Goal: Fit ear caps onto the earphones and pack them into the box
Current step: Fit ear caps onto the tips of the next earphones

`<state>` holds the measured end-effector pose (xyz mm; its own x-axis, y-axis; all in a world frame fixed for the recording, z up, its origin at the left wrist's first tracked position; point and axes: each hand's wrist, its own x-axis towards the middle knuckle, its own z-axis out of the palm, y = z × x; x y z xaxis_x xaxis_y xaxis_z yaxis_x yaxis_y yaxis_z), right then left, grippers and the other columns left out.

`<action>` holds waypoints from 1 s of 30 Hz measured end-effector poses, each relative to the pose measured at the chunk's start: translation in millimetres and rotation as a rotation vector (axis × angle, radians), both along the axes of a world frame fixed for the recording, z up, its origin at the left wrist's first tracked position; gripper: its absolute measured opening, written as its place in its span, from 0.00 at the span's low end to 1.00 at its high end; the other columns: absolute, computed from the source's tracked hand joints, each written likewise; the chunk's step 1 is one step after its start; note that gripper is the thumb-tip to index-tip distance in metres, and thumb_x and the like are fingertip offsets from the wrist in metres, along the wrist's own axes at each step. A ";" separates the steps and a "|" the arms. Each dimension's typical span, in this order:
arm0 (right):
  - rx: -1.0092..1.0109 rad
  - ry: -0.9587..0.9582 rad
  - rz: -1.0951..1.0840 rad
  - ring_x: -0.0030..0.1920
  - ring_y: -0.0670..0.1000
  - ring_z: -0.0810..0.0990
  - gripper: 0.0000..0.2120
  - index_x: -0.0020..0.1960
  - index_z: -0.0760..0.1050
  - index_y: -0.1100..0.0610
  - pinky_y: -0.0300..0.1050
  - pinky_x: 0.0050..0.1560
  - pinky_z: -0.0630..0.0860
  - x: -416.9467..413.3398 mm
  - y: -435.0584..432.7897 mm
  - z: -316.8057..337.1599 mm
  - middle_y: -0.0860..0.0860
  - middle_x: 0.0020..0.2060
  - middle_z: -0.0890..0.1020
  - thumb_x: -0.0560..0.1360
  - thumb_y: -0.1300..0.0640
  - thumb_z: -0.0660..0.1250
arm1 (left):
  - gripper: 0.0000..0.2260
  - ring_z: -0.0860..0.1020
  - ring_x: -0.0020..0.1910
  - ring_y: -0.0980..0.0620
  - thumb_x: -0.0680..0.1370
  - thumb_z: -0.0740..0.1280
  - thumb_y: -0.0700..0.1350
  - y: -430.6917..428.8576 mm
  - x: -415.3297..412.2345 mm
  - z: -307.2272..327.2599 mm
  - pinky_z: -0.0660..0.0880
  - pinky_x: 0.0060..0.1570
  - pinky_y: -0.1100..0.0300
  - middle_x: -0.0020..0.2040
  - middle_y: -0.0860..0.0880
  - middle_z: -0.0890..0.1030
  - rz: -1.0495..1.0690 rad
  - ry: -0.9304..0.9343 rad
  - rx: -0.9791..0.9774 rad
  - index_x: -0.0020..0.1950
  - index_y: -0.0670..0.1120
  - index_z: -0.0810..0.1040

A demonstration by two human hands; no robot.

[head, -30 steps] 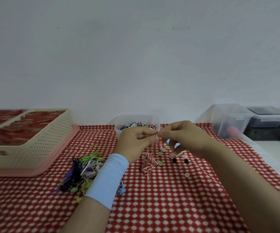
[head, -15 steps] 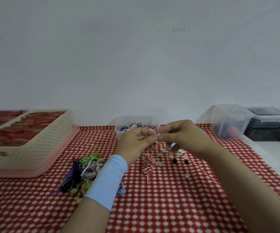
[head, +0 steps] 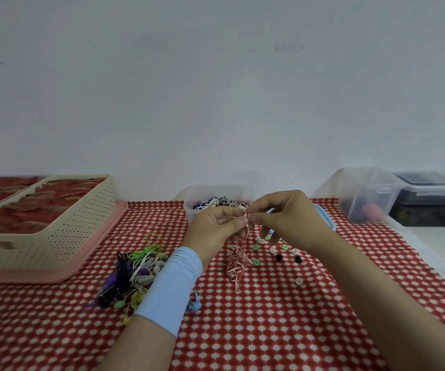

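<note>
Pinched between curled fingertips of left hand (head: 216, 228) and right hand (head: 288, 220): earphone (head: 236, 261), thin red-white striped cord dangling in a loose tangle onto checked cloth (head: 269, 317) below. Under right hand, small round caps (head: 256, 262), green, white, black. Just behind hands, clear plastic box (head: 193, 199) of coiled earphones.

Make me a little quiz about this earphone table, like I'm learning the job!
1. True or false: the left hand and the right hand both pinch the striped earphone.
2. The cream basket sits on: A) a pink tray, B) a blue plate, C) a wooden board.
3. How many black ear caps lie on the checked cloth?
Key: 1 true; 2 A; 3 two.
</note>
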<state>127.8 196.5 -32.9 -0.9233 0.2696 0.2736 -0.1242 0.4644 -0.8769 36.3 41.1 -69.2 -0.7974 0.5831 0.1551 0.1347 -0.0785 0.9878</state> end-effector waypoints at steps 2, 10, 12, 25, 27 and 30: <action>-0.108 -0.021 0.029 0.33 0.54 0.84 0.04 0.48 0.87 0.57 0.46 0.30 0.81 1.6 0.3 2.2 0.57 0.39 0.87 0.75 0.62 0.75 | 0.06 0.81 0.38 0.50 0.77 0.70 0.37 -0.2 -0.3 0.4 0.76 0.44 0.57 0.42 0.41 0.85 0.007 0.001 0.010 0.53 0.38 0.81; -0.288 -0.083 0.062 0.34 0.50 0.84 0.13 0.56 0.84 0.57 0.42 0.31 0.79 2.9 1.8 3.5 0.55 0.45 0.88 0.73 0.65 0.77 | 0.06 0.84 0.39 0.53 0.74 0.72 0.34 -4.1 0.8 3.8 0.78 0.43 0.65 0.41 0.46 0.86 0.039 0.123 0.031 0.50 0.41 0.82; -0.201 -0.035 0.009 0.32 0.49 0.83 0.11 0.54 0.85 0.57 0.42 0.30 0.80 0.6 1.3 0.8 0.53 0.43 0.88 0.72 0.65 0.77 | 0.06 0.84 0.39 0.52 0.74 0.72 0.33 -3.4 1.1 3.3 0.79 0.44 0.63 0.41 0.45 0.86 0.045 0.146 0.025 0.50 0.40 0.82; -0.073 0.010 0.016 0.32 0.53 0.84 0.11 0.55 0.85 0.55 0.45 0.31 0.81 -0.1 2.2 -1.1 0.51 0.43 0.88 0.74 0.63 0.76 | 0.06 0.84 0.38 0.51 0.75 0.72 0.36 -1.3 1.4 4.2 0.77 0.41 0.65 0.41 0.44 0.86 0.063 0.129 0.008 0.52 0.41 0.83; -0.077 -0.022 0.023 0.33 0.51 0.84 0.11 0.55 0.85 0.56 0.44 0.31 0.82 1.2 3.3 1.2 0.51 0.43 0.88 0.73 0.62 0.77 | 0.06 0.83 0.38 0.51 0.75 0.72 0.36 -1.6 0.8 3.8 0.77 0.41 0.65 0.42 0.42 0.86 0.060 0.112 0.014 0.52 0.40 0.83; -0.013 -0.018 0.013 0.32 0.49 0.83 0.04 0.49 0.87 0.56 0.45 0.32 0.81 2.9 5.6 2.1 0.52 0.38 0.87 0.75 0.61 0.76 | 0.07 0.83 0.38 0.51 0.75 0.73 0.38 -1.9 0.5 3.1 0.77 0.42 0.64 0.41 0.43 0.86 0.045 0.110 -0.010 0.52 0.41 0.84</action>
